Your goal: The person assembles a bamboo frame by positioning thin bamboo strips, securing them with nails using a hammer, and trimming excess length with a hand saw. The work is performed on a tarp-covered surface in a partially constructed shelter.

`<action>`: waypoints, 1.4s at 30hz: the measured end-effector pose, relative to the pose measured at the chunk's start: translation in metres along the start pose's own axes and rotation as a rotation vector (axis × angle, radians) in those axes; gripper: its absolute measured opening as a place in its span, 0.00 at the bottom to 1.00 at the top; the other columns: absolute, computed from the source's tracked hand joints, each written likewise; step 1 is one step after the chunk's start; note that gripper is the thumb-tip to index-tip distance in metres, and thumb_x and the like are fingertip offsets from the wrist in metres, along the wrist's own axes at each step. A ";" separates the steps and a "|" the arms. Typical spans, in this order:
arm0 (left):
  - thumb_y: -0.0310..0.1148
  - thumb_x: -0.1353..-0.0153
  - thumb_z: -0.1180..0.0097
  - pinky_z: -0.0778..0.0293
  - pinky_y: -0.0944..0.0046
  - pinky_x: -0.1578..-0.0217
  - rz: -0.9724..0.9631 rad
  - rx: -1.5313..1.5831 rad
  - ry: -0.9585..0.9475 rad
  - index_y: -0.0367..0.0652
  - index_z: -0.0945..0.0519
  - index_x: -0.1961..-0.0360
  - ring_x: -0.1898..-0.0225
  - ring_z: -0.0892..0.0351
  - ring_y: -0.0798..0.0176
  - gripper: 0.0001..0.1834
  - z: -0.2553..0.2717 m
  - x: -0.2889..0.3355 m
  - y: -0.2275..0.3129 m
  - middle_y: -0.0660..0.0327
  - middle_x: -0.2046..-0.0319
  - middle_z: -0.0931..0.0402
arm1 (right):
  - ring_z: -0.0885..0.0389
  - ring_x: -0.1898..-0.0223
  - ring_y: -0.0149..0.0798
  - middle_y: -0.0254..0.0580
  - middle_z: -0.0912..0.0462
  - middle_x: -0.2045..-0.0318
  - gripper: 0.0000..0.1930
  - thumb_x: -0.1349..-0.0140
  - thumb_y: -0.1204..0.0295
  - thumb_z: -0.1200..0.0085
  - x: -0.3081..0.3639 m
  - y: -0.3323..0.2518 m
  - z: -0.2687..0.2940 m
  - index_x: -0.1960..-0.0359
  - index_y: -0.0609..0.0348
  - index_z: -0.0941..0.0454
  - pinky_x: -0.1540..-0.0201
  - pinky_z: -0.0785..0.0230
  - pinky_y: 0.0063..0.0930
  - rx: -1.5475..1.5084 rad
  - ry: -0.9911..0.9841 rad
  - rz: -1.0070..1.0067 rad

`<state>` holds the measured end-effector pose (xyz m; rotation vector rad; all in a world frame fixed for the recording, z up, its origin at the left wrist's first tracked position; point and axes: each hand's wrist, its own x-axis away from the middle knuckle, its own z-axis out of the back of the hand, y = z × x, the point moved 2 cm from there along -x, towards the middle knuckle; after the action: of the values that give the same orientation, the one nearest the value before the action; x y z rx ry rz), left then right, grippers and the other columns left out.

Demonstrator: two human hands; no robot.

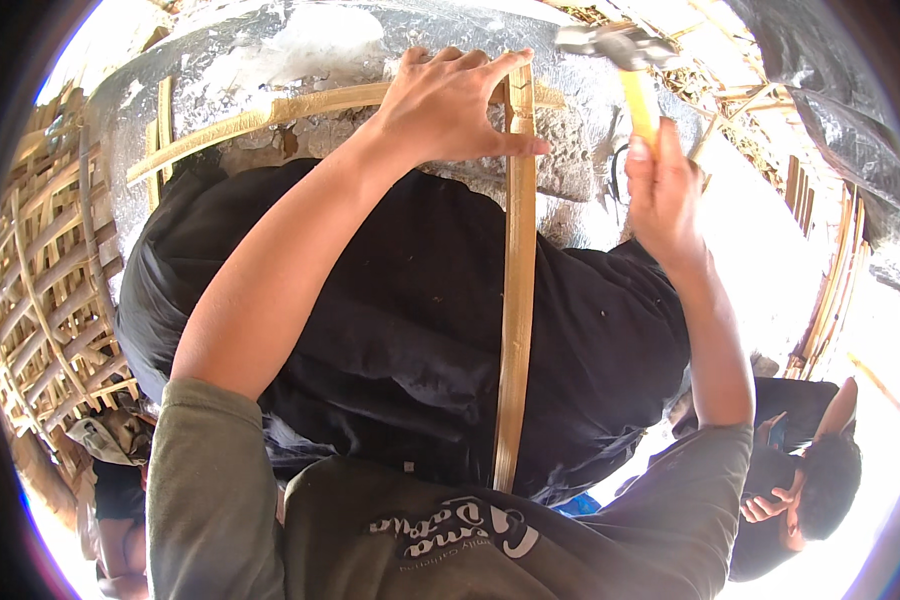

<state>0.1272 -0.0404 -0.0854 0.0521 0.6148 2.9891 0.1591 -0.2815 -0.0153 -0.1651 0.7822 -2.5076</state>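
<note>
My right hand (660,195) is wrapped round the yellow handle of a hammer (640,105). The hammer's metal head is raised to the upper right of the strips and slightly blurred. A long bamboo strip (518,290) runs from my lap away from me and crosses a second, sideways bamboo strip (315,103) near its far end. My left hand (445,105) holds the strips at this crossing, thumb and forefinger spread along the long strip. The other fingers reach over the sideways strip. Any nail there is hidden or too small to see.
Short upright bamboo pieces (158,145) cross the sideways strip's left end. Beneath lies a grey, rough surface (220,75). Woven bamboo lattice (45,290) stands at left. Another person (800,490) sits at lower right, and part of someone (120,520) shows at lower left.
</note>
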 end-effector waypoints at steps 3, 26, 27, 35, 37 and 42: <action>0.86 0.59 0.46 0.45 0.42 0.31 0.006 -0.007 -0.002 0.53 0.33 0.27 0.32 0.31 0.50 0.64 0.000 0.000 0.001 0.51 0.37 0.25 | 0.18 0.77 0.57 0.53 0.22 0.79 0.09 0.25 0.68 0.51 -0.005 0.002 -0.009 0.51 0.59 0.30 0.73 0.30 0.46 0.126 -0.181 0.158; 0.88 0.60 0.49 0.44 0.43 0.30 0.014 -0.038 -0.005 0.54 0.31 0.29 0.32 0.31 0.48 0.65 -0.002 -0.002 -0.001 0.54 0.35 0.26 | 0.18 0.75 0.62 0.56 0.21 0.79 0.08 0.25 0.70 0.51 -0.001 -0.006 -0.020 0.52 0.61 0.32 0.76 0.32 0.49 0.086 -0.188 0.177; 0.88 0.60 0.48 0.44 0.43 0.30 0.007 -0.022 -0.015 0.52 0.32 0.28 0.32 0.31 0.48 0.65 0.000 -0.003 0.000 0.54 0.35 0.26 | 0.18 0.74 0.62 0.57 0.21 0.78 0.09 0.25 0.70 0.51 0.000 -0.012 -0.014 0.51 0.61 0.32 0.75 0.32 0.49 0.069 -0.201 0.091; 0.87 0.60 0.46 0.44 0.44 0.30 0.009 -0.009 -0.030 0.46 0.34 0.27 0.33 0.30 0.48 0.67 0.003 0.002 0.002 0.52 0.37 0.24 | 0.16 0.75 0.60 0.55 0.21 0.80 0.09 0.25 0.69 0.52 0.004 -0.008 -0.010 0.51 0.61 0.31 0.76 0.30 0.49 0.113 -0.166 0.077; 0.86 0.59 0.46 0.44 0.44 0.31 -0.006 -0.002 -0.011 0.49 0.34 0.27 0.33 0.30 0.48 0.66 0.003 0.000 0.001 0.53 0.38 0.24 | 0.17 0.75 0.61 0.57 0.21 0.79 0.09 0.25 0.68 0.51 0.006 -0.007 -0.008 0.51 0.60 0.31 0.76 0.31 0.51 0.043 -0.001 0.081; 0.85 0.57 0.45 0.43 0.43 0.32 -0.016 0.002 0.051 0.56 0.33 0.27 0.34 0.28 0.47 0.62 -0.001 -0.001 -0.001 0.53 0.38 0.23 | 0.17 0.75 0.62 0.58 0.20 0.77 0.08 0.27 0.70 0.50 0.000 -0.007 -0.011 0.51 0.58 0.30 0.76 0.30 0.52 0.187 -0.161 0.123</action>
<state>0.1283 -0.0398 -0.0867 -0.0283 0.6206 2.9825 0.1539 -0.2714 -0.0204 -0.2423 0.4766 -2.4000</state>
